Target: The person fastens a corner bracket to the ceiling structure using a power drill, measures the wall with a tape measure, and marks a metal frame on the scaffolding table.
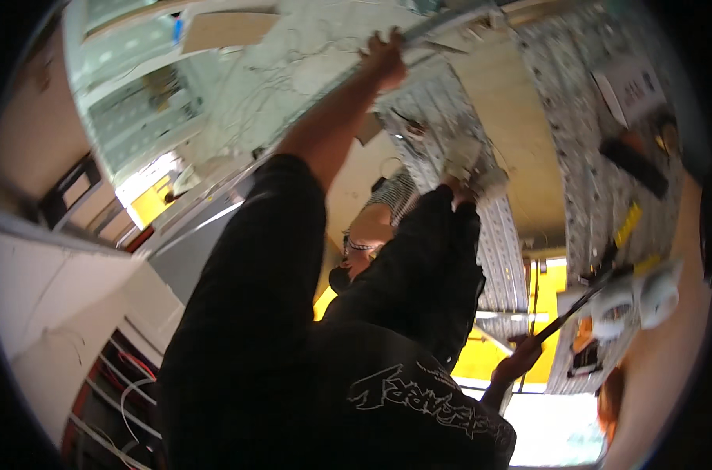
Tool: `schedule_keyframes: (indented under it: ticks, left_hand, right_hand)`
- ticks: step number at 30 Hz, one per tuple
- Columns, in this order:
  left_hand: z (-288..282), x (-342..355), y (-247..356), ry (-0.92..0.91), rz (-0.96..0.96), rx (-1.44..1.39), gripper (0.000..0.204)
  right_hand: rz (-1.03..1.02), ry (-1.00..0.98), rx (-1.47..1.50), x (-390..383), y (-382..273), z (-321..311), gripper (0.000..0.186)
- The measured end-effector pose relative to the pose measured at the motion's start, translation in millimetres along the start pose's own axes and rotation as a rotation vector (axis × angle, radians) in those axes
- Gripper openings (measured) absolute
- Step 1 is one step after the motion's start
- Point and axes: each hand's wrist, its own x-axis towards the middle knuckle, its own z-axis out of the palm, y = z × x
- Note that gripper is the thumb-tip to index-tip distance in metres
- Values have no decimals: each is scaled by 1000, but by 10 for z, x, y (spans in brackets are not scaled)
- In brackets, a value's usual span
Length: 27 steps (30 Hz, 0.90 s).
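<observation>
My left arm stretches to the top of the view, where my left hand point(385, 61) is wrapped round a grey metal rail point(450, 23). At the lower right, my right hand point(519, 359) is closed round the dark handle of a long, thin tool point(567, 313). The far end of that tool reaches some white round rolls point(634, 301), and its head is blurred, so I cannot tell its kind. Near it lies a black and yellow handled tool point(624, 231). My light shoes point(469, 168) stand on a perforated metal plank point(501, 258).
Another person point(371, 223) in a striped top is lower down, beside my legs. A second metal plank point(575, 157) holds a white box point(628, 88) and a dark, long block point(634, 166). Gaps between planks show a lower level. A white wall unit point(81, 305) stands at left.
</observation>
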Motion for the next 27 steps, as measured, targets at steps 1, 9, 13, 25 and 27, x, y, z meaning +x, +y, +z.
schedule_keyframes:
  ticks: [1,9,13,25,27]
  left_hand:
    - [-55,-22,89,-18,-25,-42,85]
    - [-438,-106,87,-240,-129,-23,91]
    - [-406,-25,133,-298,-148,-24,95]
    - [-430,17,123,-287,-196,-7,99]
    - [-455,0,90,-286,-210,-2,99]
  right_hand:
    - [-193,-142,-237,-197,321,-200,36]
    - [489,-467,-291,-643,1215,193,25]
    - [-541,-687,-850,-691,2242,188,24]
    - [95,-795,-794,-511,2586,865,19]
    - [90,-810,-800,-470,2547,920,19]
